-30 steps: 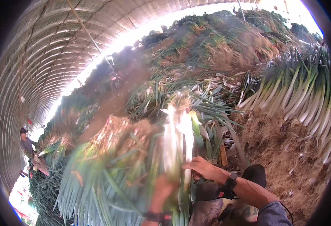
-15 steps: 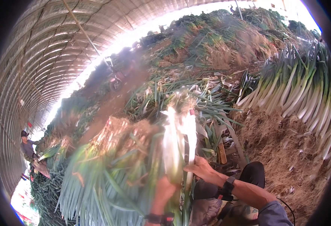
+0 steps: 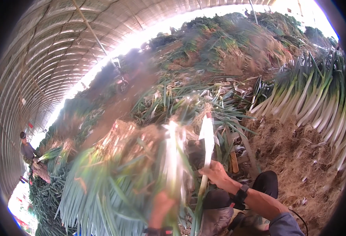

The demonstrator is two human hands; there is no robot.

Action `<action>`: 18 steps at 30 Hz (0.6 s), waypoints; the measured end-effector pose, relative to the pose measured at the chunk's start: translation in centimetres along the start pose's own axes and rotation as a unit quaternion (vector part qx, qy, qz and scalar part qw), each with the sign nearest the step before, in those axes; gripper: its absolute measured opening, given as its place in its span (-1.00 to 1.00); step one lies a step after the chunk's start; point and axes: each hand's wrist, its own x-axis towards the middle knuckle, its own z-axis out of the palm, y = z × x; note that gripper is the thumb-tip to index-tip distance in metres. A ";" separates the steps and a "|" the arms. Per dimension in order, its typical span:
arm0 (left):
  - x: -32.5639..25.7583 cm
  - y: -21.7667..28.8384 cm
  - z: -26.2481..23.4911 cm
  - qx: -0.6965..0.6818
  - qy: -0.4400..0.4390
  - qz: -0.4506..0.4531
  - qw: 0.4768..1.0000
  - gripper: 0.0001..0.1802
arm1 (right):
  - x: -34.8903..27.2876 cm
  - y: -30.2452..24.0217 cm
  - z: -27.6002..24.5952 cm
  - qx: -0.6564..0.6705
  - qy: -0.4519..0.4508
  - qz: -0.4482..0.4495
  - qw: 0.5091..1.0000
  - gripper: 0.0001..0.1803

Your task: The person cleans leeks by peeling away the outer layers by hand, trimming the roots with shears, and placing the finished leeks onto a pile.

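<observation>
A long white green onion point(image 3: 207, 137) stands upright with its roots at the top, and my right hand point(image 3: 216, 174) is closed round its lower stalk. To its left, my left hand point(image 3: 163, 204) is smeared by motion but looks closed round the lower part of several pale green onion stalks point(image 3: 173, 157). A gap now separates the two holds. A big heap of green onions point(image 3: 102, 185) lies just left of my left hand, its roots away from me and green leaves toward me.
On the right, a row of cleaned green onions point(image 3: 298, 98) rests beside a mound of brown root waste point(image 3: 287, 149). Trimmed leaves point(image 3: 169, 94) litter the ground ahead near a wooden frame point(image 3: 243, 145). Another person point(image 3: 28, 149) is at far left. A motorbike point(image 3: 121, 82) stands farther back.
My right hand has moved slightly right, drawing its single green onion apart from the others. The stalks in my left hand have shifted left, and that hand has dropped a little.
</observation>
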 end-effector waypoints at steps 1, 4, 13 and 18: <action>-0.2 0.7 0.0 -0.002 0.003 -0.002 1.000 -0.46 | -0.6 -0.3 0.5 -0.027 -0.011 -0.061 0.998 -0.68; 0.1 4.2 0.6 0.117 -0.007 -0.005 0.993 -0.44 | -2.2 -1.4 1.9 0.036 -0.108 -0.065 0.991 -0.61; 0.1 3.1 3.2 -0.158 -0.104 -0.038 0.981 -0.34 | -3.1 -2.9 1.6 0.057 -0.201 -0.017 0.978 -0.58; -0.8 5.3 3.2 -0.185 -0.164 -0.030 0.968 -0.31 | -3.6 -3.1 1.0 0.114 -0.199 -0.052 0.972 -0.34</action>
